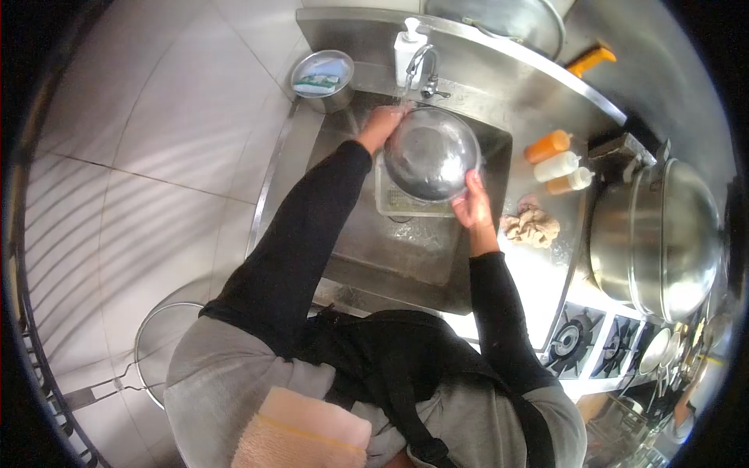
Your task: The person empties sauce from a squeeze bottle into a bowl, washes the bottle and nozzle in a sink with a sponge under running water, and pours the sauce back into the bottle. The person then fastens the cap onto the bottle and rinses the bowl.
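Observation:
Between my hands a metal bowl (429, 152) is held over the sink (367, 242), its rounded shiny side facing up toward me. My left hand (382, 126) grips the rim at the upper left, beside the water running from the faucet (421, 61). On the lower right rim, my right hand (473, 203) is closed with the thumb on the outer side. Part of the fingers of each hand is hidden by the bowl. A pale rectangular tray or basket (390, 204) lies beneath it in the sink.
Behind the sink stand a white pump bottle (407, 53) and a metal container (331, 97) with cloths or sponges. To the right are several squeeze bottles (555, 166), a crumpled rag (532, 226), a large steel pot (651, 242) and stove burners (573, 339). A person's arm (690, 398) shows at far right.

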Demonstrator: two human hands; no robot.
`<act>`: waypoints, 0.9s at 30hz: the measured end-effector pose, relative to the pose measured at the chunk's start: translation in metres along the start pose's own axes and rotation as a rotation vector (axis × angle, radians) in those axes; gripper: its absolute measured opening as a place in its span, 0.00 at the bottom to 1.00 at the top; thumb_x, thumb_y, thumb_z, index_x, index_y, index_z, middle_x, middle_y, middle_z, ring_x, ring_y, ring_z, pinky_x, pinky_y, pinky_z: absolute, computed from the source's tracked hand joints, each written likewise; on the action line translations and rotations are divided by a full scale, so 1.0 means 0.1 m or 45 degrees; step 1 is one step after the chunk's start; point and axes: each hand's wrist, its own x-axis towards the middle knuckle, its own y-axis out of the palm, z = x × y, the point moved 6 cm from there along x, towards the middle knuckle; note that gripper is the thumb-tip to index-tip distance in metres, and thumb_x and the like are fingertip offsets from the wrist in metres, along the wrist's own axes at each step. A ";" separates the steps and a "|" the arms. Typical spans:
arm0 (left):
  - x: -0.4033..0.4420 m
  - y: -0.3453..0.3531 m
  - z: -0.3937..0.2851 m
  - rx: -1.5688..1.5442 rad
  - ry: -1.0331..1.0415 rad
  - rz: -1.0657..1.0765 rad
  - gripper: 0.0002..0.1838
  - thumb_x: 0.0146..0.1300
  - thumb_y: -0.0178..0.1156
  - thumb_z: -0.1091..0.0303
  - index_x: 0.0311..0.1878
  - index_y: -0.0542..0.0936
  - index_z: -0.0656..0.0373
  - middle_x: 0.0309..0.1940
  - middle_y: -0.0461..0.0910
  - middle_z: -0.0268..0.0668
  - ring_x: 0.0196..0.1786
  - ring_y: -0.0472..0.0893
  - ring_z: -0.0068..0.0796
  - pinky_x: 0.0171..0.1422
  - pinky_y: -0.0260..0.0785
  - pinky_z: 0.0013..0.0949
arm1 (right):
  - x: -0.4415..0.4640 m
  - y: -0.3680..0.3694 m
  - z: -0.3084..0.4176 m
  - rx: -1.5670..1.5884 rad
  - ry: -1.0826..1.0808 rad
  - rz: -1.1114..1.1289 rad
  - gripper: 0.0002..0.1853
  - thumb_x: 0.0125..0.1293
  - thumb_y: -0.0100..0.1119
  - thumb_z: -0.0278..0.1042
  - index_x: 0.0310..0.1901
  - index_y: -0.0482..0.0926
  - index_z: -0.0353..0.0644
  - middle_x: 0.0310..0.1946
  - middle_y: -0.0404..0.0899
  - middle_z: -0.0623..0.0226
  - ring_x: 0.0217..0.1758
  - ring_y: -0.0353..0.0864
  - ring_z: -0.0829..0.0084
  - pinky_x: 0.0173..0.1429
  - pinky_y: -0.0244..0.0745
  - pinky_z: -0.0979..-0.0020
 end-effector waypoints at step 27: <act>-1.64 -0.13 0.49 -0.707 -0.052 -0.196 0.41 0.52 0.54 0.82 0.70 0.53 0.47 0.54 0.72 0.50 0.43 0.84 0.47 0.44 0.84 0.51 | 1.38 1.11 -1.13 -1.869 0.213 1.379 0.13 0.64 0.56 0.40 0.41 0.84 0.41 0.36 0.84 0.55 0.37 0.83 0.58 0.44 0.76 0.58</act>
